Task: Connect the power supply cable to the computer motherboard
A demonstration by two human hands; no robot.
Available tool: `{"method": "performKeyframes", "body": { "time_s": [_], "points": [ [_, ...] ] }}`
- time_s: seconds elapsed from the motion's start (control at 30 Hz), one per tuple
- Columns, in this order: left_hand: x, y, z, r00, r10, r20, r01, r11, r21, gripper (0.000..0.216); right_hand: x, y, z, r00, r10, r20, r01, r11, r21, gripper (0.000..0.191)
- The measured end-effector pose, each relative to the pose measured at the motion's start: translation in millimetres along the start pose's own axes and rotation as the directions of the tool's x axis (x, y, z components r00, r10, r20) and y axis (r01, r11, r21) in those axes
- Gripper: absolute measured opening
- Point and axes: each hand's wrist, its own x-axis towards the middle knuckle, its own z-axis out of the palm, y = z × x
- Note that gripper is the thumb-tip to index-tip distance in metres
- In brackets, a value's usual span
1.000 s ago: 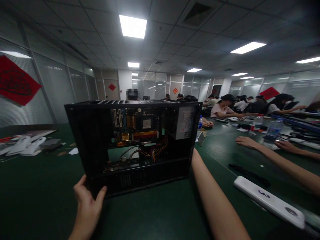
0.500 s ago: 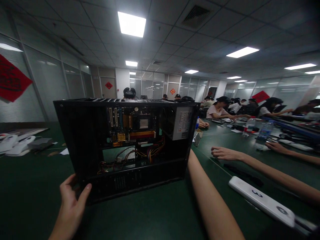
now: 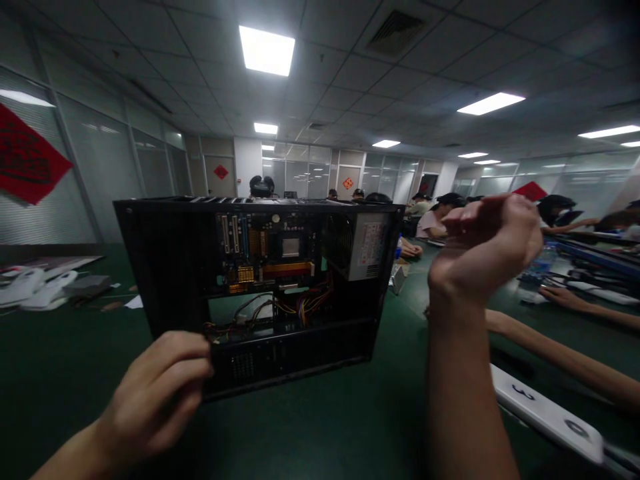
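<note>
A black computer case [image 3: 290,360] stands upright with its open side toward me. Inside show a motherboard [image 3: 267,243], a silver power supply [image 3: 369,247] with a fan, and bundled coloured cables [image 3: 303,308]. My left hand [image 3: 157,387] is in front of the case's lower left corner, fingers loosely bent, a gap above the thumb and nothing seen in it; whether it touches the case cannot be told. My right hand [image 3: 490,237] is raised to the right of the case, away from it, blurred, with loosely curled fingers and nothing visible in them.
A white bar-shaped device marked 3 [image 3: 550,413] lies at the right on the green table [image 3: 310,433]. A co-worker's forearm [image 3: 555,353] reaches in behind my right arm. A water bottle [image 3: 535,273] stands farther right. White objects [image 3: 37,287] lie at the left.
My left hand has left its grip on the case's lower left corner and come round in front. My right hand has risen from behind the case's right side into the air.
</note>
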Motion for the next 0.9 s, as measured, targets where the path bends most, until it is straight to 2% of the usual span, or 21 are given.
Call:
{"method": "performKeyframes", "body": {
  "time_s": [0.03,0.07,0.1,0.13,0.17,0.2,0.23,0.27,0.3,0.33,0.37,0.47,0.53,0.6,0.67,0.73,0.77,0.9],
  "points": [
    [25,8,-2,0.996,0.038,0.085,-0.034,0.999,-0.041,0.028,-10,-14,10,0.997,-0.059,0.049,0.058,0.998,0.031,0.024],
    [50,15,-1,0.976,0.032,0.216,-0.017,0.997,-0.073,0.024,-22,-24,20,0.987,-0.092,0.128,0.088,0.995,0.042,0.029],
    [74,19,3,0.927,0.000,0.374,0.038,0.995,-0.093,0.023,-34,-31,29,0.961,-0.081,0.266,0.082,0.997,0.009,0.032],
    [94,19,9,0.870,-0.064,0.489,0.119,0.990,-0.081,0.025,-47,-33,37,0.883,-0.033,0.468,0.073,0.995,-0.069,0.036],
    [109,17,18,0.817,-0.129,0.562,0.187,0.981,-0.046,0.029,-58,-32,43,0.732,0.052,0.680,0.088,0.982,-0.170,0.039],
    [121,13,28,0.775,-0.166,0.610,0.217,0.976,-0.010,0.031,-69,-27,47,0.519,0.176,0.837,0.120,0.954,-0.275,0.042],
    [127,6,39,0.734,-0.203,0.649,0.239,0.970,0.033,0.032,-78,-19,49,0.274,0.319,0.907,0.170,0.912,-0.372,0.044],
    [131,-3,51,0.685,-0.283,0.671,0.284,0.952,0.112,0.033,-87,-9,50,0.035,0.459,0.888,0.234,0.860,-0.454,0.044],
    [131,-12,63,0.632,-0.365,0.683,0.329,0.925,0.190,0.036,-94,2,48,-0.151,0.581,0.800,0.297,0.798,-0.524,0.042],
    [129,-21,74,0.574,-0.424,0.701,0.359,0.899,0.250,0.038,-100,15,46,-0.285,0.681,0.674,0.372,0.727,-0.577,0.039],
    [127,-30,83,0.546,-0.449,0.708,0.365,0.887,0.282,0.037,-106,28,42,-0.358,0.762,0.539,0.462,0.646,-0.607,0.036],
    [120,-46,96,0.527,-0.507,0.682,0.362,0.860,0.360,0.033,-120,65,29,-0.349,0.878,0.327,0.586,0.477,-0.655,0.039],
    [117,-48,95,0.525,-0.563,0.638,0.364,0.827,0.429,0.032,-128,82,21,-0.365,0.896,0.254,0.587,0.433,-0.684,0.044],
    [117,-43,88,0.535,-0.614,0.580,0.368,0.788,0.494,0.036,-133,93,14,-0.434,0.878,0.202,0.556,0.438,-0.706,0.047],
    [118,-36,83,0.571,-0.656,0.493,0.375,0.743,0.554,0.042,-138,99,9,-0.496,0.851,0.173,0.522,0.452,-0.724,0.045],
    [118,-32,80,0.602,-0.679,0.421,0.388,0.709,0.588,0.046,-140,102,6,-0.511,0.844,0.164,0.516,0.453,-0.727,0.043],
    [117,-31,81,0.602,-0.683,0.413,0.400,0.706,0.584,0.046,-141,102,5,-0.505,0.847,0.164,0.521,0.452,-0.724,0.042],
    [112,-38,88,0.557,-0.648,0.519,0.454,0.761,0.463,0.040,-141,102,3,-0.508,0.842,0.184,0.514,0.467,-0.719,0.041]
  ]
}}
